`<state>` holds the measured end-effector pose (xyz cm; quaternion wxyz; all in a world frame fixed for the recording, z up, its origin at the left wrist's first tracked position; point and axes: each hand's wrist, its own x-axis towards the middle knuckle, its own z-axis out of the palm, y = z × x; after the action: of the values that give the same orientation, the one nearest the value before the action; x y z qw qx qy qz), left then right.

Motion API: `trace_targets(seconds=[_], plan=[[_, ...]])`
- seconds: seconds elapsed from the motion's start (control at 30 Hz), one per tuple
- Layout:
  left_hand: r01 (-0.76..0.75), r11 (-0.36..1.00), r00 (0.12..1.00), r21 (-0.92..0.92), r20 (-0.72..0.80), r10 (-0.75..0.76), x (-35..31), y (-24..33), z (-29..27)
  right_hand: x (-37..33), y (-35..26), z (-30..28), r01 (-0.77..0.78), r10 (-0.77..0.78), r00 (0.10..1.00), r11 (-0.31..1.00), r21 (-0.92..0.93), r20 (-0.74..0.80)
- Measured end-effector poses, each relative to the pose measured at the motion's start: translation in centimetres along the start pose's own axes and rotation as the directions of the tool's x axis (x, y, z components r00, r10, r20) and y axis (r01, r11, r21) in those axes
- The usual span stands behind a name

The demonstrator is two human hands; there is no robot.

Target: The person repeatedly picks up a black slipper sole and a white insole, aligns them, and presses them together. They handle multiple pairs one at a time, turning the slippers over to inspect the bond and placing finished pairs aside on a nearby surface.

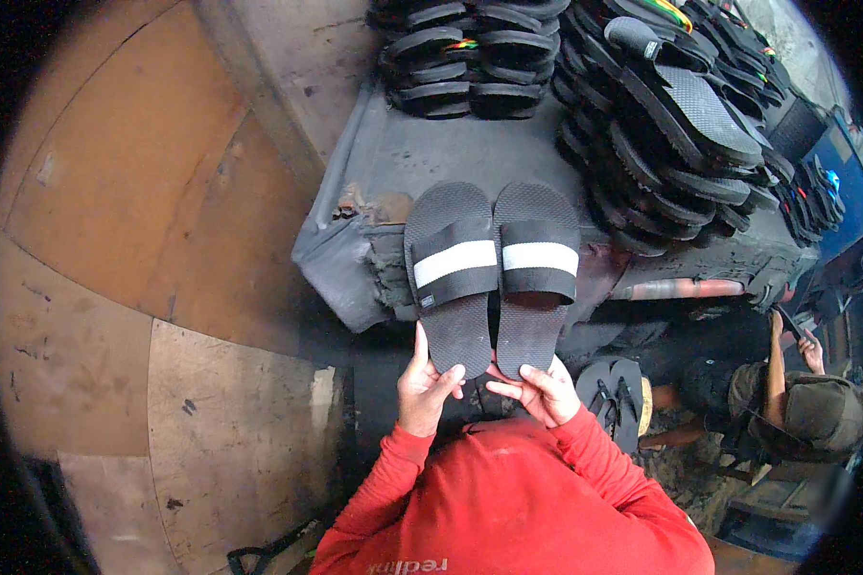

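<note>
Side by side in front of me is a pair of black slide sandals with a white band across each strap. My left hand [430, 383] grips the left slide sandal [455, 335] at its heel, thumb on top of the footbed. By its heel, the right slide sandal [529, 331] is pinched in my right hand [541, 388], thumb on top and fingers below. The toes of both point away from me, over the near edge of the dark covered table [460, 153]. The undersides are hidden.
Stacked black sandals [470, 57] stand at the table's back. A tall heap of slides [666, 125] leans at the right. Black flip-flops [616, 398] lie beside my right arm. Another person [786, 407] works at the far right. A wooden panel wall [163, 249] fills the left.
</note>
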<state>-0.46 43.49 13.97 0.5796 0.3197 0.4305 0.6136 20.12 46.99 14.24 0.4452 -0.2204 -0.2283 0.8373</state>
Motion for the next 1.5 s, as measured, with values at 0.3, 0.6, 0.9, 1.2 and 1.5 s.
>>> trace_targets(seconds=[0.3,0.6,0.9,1.2,1.5], plan=[[0.02,0.999,1.0,0.033,0.002,-0.02,-0.4,0.5,-0.1,0.2,1.0,0.3,-0.035,0.035,0.999,0.998,0.047,0.012],[-0.337,0.367,0.794,0.867,0.053,0.605,-1.1,2.2,0.4,-0.4,1.4,1.2,0.027,-0.028,0.999,0.998,0.056,0.026],[-0.024,1.0,0.991,0.005,-0.129,0.024,2.3,7.4,3.2,-3.2,-0.4,1.2,0.073,-0.073,0.997,0.997,-0.018,-0.004],[0.168,0.901,0.983,-0.399,0.133,-0.124,-1.0,-1.4,1.4,-11.8,1.8,-3.6,-0.269,0.28,0.959,0.944,-0.189,0.036],[0.293,0.912,0.956,-0.287,0.079,-0.282,-2.3,-4.1,-2.6,-7.9,-0.2,-1.3,-0.082,-0.252,0.949,0.385,-0.919,-0.19]])
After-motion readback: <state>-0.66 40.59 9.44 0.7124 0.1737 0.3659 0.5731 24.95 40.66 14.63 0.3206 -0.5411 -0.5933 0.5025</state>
